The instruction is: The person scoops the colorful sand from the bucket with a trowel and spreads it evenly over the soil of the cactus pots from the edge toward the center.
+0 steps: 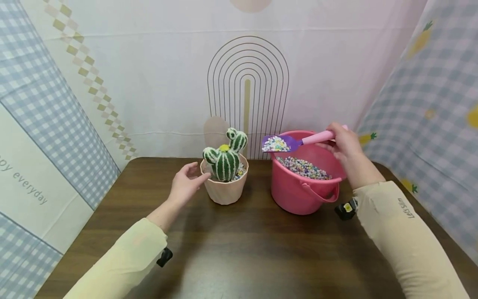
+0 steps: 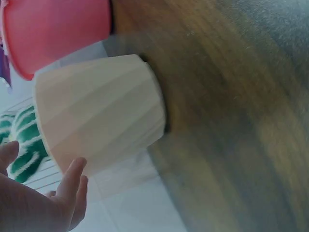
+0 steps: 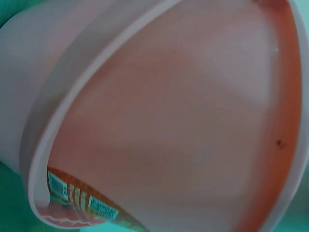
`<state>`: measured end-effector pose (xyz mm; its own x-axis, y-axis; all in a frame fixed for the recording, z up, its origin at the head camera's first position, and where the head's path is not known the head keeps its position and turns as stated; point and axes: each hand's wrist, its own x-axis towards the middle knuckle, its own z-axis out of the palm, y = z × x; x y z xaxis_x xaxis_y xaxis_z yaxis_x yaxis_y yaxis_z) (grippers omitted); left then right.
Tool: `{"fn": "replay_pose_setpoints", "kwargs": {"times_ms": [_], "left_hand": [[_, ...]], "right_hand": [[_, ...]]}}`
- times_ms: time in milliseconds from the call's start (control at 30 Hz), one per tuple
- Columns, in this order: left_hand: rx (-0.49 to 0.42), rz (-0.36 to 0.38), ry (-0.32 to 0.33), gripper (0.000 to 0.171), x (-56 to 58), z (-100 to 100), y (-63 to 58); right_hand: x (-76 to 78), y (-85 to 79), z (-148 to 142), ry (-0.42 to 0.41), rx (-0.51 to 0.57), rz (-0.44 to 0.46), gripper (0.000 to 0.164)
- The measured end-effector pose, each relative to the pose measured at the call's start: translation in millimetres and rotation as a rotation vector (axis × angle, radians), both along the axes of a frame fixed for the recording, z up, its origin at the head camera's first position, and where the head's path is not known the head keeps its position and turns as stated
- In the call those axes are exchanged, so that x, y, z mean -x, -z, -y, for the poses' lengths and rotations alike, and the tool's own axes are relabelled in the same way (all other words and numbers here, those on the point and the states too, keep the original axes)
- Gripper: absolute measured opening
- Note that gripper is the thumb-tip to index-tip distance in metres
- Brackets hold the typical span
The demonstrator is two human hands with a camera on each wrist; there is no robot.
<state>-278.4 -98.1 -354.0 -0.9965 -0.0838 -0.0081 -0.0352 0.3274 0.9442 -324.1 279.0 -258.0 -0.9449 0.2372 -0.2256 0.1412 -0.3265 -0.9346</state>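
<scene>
My right hand (image 1: 343,143) grips the pink handle of a small shovel (image 1: 323,137) over the pink bucket (image 1: 295,195). The shovel's purple blade points left and carries a heap of pastel pebbles (image 1: 276,143). More small multicoloured pebbles (image 1: 304,168) lie inside the bucket. My left hand (image 1: 184,185) is at the left side of a pale ribbed pot (image 1: 225,193), fingers loosely bent, thumb near the rim. A green cactus figure (image 1: 225,166) with white stripes and a yellow top stands in the pot among pebbles. In the left wrist view, the fingers overlap the pot's edge (image 2: 101,111).
A dark wooden table (image 1: 224,249) bears the pot and bucket. Patterned cloth (image 1: 168,83) hangs behind it and at both sides. The right wrist view shows a pale pinkish container (image 3: 169,121) up close, with a printed label (image 3: 87,200); the shovel is not visible there.
</scene>
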Motion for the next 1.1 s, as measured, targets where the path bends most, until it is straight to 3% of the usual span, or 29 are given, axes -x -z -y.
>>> {"fn": "replay_pose_setpoints", "kwargs": {"times_ms": [133,333,567,733,833,967,1100], "left_hand": [[0.017,0.044,-0.008,0.067,1.9,-5.9,9.1],[0.016,0.067,-0.018,0.058,8.3,-13.6,16.5],[-0.178,0.101,0.068,0.052,25.2,-2.9,19.6],[-0.16,0.036,-0.054,0.045,23.0,-3.7,20.5],[-0.127,0.011,-0.079,0.046,17.7,-9.5,19.2],[-0.144,0.036,-0.039,0.048,17.4,-12.6,16.8],[-0.214,0.065,0.014,0.049,26.7,-8.7,16.3]], "right_hand": [[1.5,2.6,5.0,-0.014,-0.006,-0.039,0.019],[0.6,5.4,10.2,-0.011,0.004,-0.045,0.019],[-1.2,7.4,14.2,0.001,-0.007,-0.04,0.015],[-2.5,7.1,14.9,-0.014,0.043,-0.02,0.017],[-2.2,6.5,15.0,-0.015,0.043,-0.014,0.018],[-0.6,7.5,16.6,-0.016,0.01,-0.017,0.017],[2.3,9.1,21.5,-0.02,-0.035,-0.024,0.015]]}}
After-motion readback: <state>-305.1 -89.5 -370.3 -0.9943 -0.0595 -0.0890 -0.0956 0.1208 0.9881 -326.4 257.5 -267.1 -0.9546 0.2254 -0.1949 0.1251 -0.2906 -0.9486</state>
